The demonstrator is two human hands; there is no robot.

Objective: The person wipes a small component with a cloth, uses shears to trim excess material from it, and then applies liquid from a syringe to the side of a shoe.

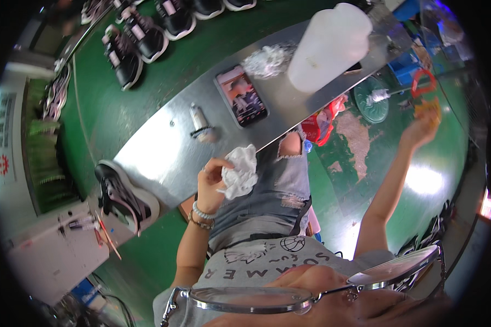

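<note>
My left hand (210,182) is closed on a crumpled white cloth or tissue (240,173), held over my lap at the near edge of the metal bench (185,111). Stretched far out to the right, my right hand (419,132) is closed around a small yellow thing (428,110) whose kind I cannot make out. Just beyond it is an orange-red loop (424,83). On the bench near my left hand lies a small clear bottle or tube (199,116) with a dark collar. Past it rests a phone (241,96) with its screen lit.
A large white plastic jug (330,46) stands on the bench beside crumpled clear plastic (268,61). One black-and-white sneaker (124,197) sits at the left end. Several sneakers (142,35) line the green surface beyond. Red packaging (323,122) and a round green base (371,100) are at the right.
</note>
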